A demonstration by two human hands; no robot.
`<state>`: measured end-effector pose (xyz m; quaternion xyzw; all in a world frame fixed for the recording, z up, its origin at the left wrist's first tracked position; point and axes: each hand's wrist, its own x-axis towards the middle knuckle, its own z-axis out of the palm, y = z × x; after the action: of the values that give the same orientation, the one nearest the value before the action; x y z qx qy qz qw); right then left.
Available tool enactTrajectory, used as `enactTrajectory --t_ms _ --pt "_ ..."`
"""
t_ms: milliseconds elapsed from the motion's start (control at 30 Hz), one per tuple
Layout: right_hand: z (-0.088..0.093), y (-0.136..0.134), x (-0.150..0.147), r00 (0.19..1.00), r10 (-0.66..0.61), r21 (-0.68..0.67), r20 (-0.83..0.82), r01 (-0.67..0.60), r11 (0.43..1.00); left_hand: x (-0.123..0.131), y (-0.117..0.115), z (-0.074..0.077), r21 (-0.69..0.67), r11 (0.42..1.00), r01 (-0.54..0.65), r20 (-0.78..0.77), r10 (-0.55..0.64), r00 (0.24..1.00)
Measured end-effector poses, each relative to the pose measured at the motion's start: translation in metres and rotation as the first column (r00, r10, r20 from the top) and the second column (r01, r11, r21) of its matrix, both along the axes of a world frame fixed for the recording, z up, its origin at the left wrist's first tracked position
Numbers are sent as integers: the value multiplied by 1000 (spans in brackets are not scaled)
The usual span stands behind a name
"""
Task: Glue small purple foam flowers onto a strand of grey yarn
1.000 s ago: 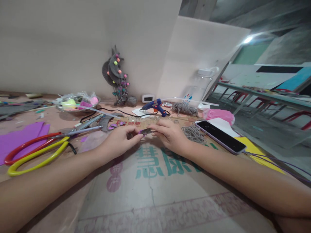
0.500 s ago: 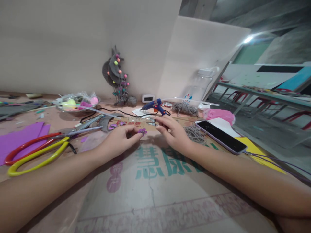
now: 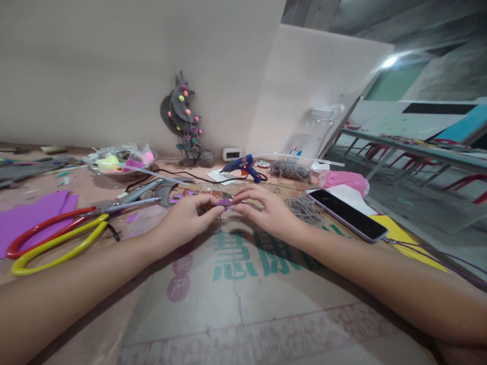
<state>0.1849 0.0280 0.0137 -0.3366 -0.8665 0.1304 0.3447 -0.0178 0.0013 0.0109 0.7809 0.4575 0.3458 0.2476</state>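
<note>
A small purple flower [image 3: 224, 203] sits between my two hands, low over the cardboard [image 3: 182, 324]. My left hand [image 3: 190, 215] pinches its left side between thumb and fingers. From the right, my right hand [image 3: 266, 210] closes thumb and fingertips on the flower's other edge. Just behind my left fingers lie purple cut pieces [image 3: 177, 198], partly hidden. A blue hot glue gun [image 3: 241, 166] with a small red light rests beyond my hands on a white paper [image 3: 220, 176].
Scissors [image 3: 57, 238] with red and yellow handles lie left, by purple sheets [image 3: 34, 215]. Grey yarn [image 3: 304, 210] and a phone [image 3: 348, 214] are at right. Behind stand a bowl of bright pieces [image 3: 122, 162], a grey moon decoration [image 3: 178, 109], a timer [image 3: 232, 153] and a clear bottle [image 3: 314, 134].
My right hand has moved left and its fingertips have come to the flower. The left hand still pinches the flower, which has shifted very slightly.
</note>
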Motion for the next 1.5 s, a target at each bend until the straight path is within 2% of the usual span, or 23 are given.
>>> enactTrajectory --t_ms 100,200,400,500,733,867,1033,1233,1500 --pt "0 -5 -5 1000 8 -64 -12 -8 998 1 -2 -2 52 998 44 -16 -43 999" --pt "-4 -7 -6 999 8 -64 -35 -10 998 1 -4 -2 66 996 55 -41 -53 998" --pt "-4 -5 -2 1000 -28 -78 9 28 997 0 -2 1 10 1000 -6 1 6 1000" --pt "-2 -5 -1 999 -46 -52 8 46 998 0 0 0 -26 1000 0 22 1 1000" --pt "-4 -9 -5 1000 -16 -28 -16 16 999 -1 0 -5 26 991 128 -53 -127 991" --pt "-3 -11 -5 998 -61 -18 -20 61 998 1 0 -4 56 985 166 -90 -161 983" --pt "-4 -8 -4 997 -73 -21 0 73 997 2 0 -5 93 989 115 -185 -96 978" --pt "-8 -4 -2 996 -80 -14 41 81 997 0 -4 2 106 994 -8 -21 11 1000" --pt "-8 -7 -2 999 -13 -18 43 14 1000 -1 -1 2 139 990 -35 -27 40 999"
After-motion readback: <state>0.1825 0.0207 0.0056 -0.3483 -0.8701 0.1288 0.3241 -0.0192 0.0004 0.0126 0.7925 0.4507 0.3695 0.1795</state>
